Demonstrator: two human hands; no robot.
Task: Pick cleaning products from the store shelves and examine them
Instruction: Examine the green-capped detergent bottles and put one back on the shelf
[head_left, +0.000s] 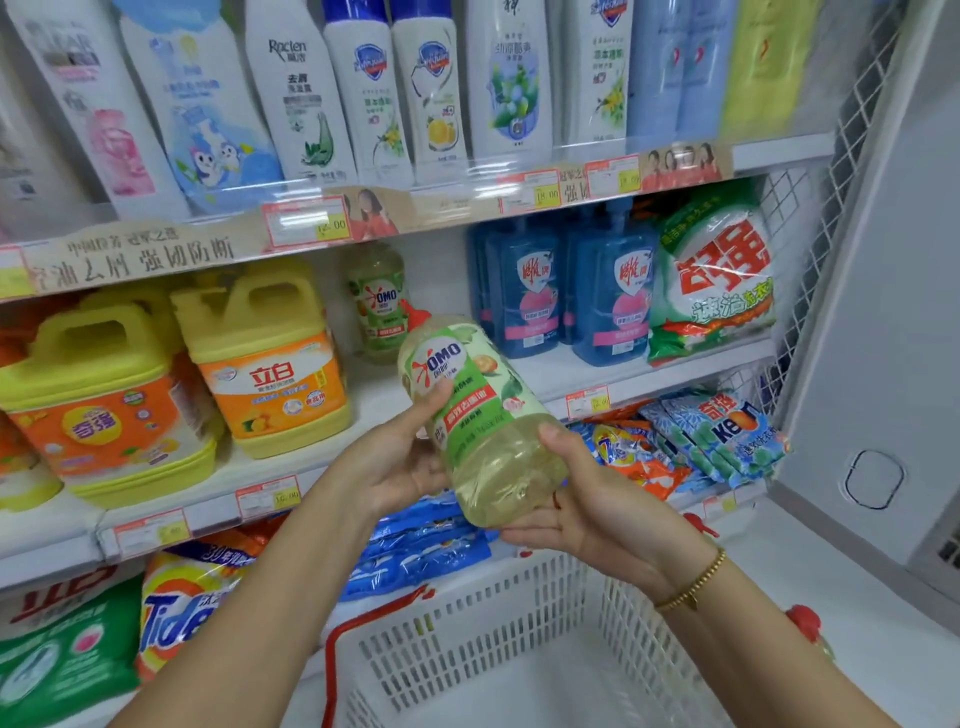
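I hold a clear OMO bottle (475, 410) of pale yellow liquid with a green label and a red cap, tilted with its cap up and to the left, in front of the middle shelf. My left hand (400, 457) grips its left side, thumb on the label. From the right, my right hand (587, 499) cups the bottle's base. A second OMO bottle (378, 306) stands upright on the middle shelf just behind.
Yellow detergent jugs (270, 364) stand at left, blue bottles (566, 291) and a green powder bag (717, 275) at right. Shampoo bottles fill the top shelf (467, 197). Detergent bags lie on the bottom shelf. A white basket (498, 623) with red handles sits below my hands.
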